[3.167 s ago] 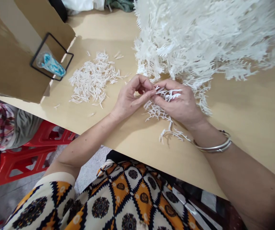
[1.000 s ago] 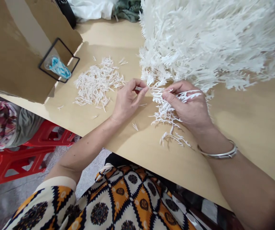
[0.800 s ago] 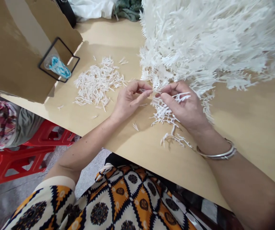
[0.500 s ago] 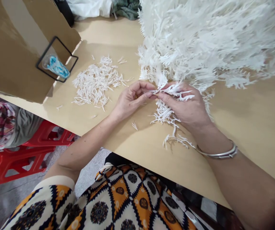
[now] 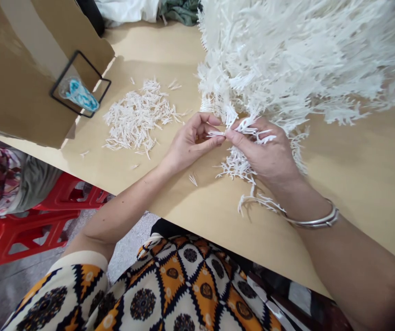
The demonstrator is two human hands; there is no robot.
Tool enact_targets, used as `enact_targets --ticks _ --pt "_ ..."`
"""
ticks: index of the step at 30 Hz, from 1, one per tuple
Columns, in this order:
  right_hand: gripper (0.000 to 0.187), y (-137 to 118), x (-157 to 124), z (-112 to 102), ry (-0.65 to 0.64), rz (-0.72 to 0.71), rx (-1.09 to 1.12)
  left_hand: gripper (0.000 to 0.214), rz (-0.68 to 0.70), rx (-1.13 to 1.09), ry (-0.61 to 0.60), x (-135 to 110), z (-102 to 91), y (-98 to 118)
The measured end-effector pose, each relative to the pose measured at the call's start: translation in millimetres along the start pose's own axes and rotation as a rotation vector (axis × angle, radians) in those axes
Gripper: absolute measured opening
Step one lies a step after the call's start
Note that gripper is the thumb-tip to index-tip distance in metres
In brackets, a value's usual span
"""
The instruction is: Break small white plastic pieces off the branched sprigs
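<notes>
White branching strands (image 5: 247, 125) are sticking out of the right hand (image 5: 269, 149), which is gripping them between thumb and bent fingers above the near-middle part of the table (image 5: 359, 193). The left hand (image 5: 187, 142) is meeting it fingertip to fingertip, holding a small white piece (image 5: 215, 134) in its narrow, curled grasp; whether its thumb and finger are also pinching the strands is too fine to tell. One second ago a gap was showing between the hands; now they are touching or nearly so.

Below the right hand a tangled white clump (image 5: 237, 164) is lying on the table, with a trailing sprig (image 5: 261, 201) reaching toward the near right; that sprig is now sitting farther right than three seconds ago. A loose bit (image 5: 193, 179) is resting just on the near side of the left wrist, on wood that was bare in the oldest view.

To the left, a low pile of short pieces (image 5: 138, 117) is spreading over the table. A big white heap (image 5: 297, 55) is filling the far right. On the far left a cardboard box (image 5: 28, 78) is standing behind a black wire frame (image 5: 90, 67) holding a clear cup with blue-and-white contents (image 5: 81, 95).
</notes>
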State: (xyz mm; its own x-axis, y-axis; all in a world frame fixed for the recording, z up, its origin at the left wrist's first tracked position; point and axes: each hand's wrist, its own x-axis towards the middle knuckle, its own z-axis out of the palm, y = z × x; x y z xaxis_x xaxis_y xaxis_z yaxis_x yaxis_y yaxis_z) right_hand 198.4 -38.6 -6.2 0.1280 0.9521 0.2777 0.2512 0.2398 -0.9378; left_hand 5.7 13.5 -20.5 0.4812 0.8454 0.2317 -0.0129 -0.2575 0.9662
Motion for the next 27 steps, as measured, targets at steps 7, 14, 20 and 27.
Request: enact_targets --ticks 7,14,20,27 --pt "0.024 10 15 -16 0.247 0.139 0.098 0.048 0.040 -0.093 -0.216 -5 6.1 5" --pt "0.020 4 7 -11 0.101 0.127 0.037 0.011 0.200 0.638 0.528 -2 -14.5 13" --pt "0.020 4 5 -5 0.056 0.026 -0.033 0.027 0.273 0.800 0.343 -11 -3.1 30" --pt "0.020 2 4 -4 0.019 -0.053 -0.041 0.059 0.171 0.930 0.030 -8 8.6 22"
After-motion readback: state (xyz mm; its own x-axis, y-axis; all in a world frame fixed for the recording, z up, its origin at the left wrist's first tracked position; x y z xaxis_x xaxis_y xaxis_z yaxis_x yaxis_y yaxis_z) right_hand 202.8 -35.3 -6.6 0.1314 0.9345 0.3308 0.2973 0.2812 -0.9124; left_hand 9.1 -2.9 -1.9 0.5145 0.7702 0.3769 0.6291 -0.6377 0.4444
